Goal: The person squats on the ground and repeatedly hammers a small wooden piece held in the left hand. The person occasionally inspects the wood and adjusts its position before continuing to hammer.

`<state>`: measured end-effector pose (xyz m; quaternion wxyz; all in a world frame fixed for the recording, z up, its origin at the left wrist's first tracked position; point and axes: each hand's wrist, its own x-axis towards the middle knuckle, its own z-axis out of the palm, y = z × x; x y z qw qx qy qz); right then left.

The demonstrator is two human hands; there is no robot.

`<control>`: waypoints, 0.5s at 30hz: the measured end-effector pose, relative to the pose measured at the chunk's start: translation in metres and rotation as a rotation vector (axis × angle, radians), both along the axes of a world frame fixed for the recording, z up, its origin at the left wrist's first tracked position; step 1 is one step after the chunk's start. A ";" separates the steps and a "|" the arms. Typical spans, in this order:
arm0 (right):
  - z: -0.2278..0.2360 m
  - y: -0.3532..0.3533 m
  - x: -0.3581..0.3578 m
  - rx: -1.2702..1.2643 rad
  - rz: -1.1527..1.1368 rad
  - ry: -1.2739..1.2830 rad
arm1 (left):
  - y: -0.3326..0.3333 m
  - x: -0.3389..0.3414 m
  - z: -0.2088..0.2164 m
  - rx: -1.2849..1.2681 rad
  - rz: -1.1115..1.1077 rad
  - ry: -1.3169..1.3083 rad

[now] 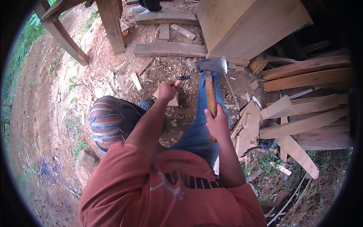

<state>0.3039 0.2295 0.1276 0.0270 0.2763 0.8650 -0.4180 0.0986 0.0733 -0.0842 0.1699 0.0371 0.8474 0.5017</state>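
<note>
My right hand (pixel 218 123) is closed round the lower part of the wooden handle of an axe (pixel 210 89). The axe stands head up, over my outstretched right leg in blue jeans, its pale cutting edge turned to the right. In front of me my left hand (pixel 167 90) grips what looks like a small hammer (pixel 183 78) close to its dark metal head. Most of that hammer's handle is hidden in my fist. Just beneath the left hand a pale wood block (pixel 173 101) rests on the ground, partly covered by my arm.
Stacked planks (pixel 306 73) and curved offcuts (pixel 297 153) lie to my right. A large wooden panel (pixel 257 30) rises at the far right. Two timbers (pixel 170 49) lie across the ground ahead. Wooden trestle legs (pixel 110 26) stand far left. Another person's shoes (pixel 150 11) show beyond.
</note>
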 end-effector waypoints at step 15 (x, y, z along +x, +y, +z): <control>-0.013 -0.028 -0.005 0.380 0.167 -0.138 | 0.007 0.010 0.000 0.111 0.082 0.101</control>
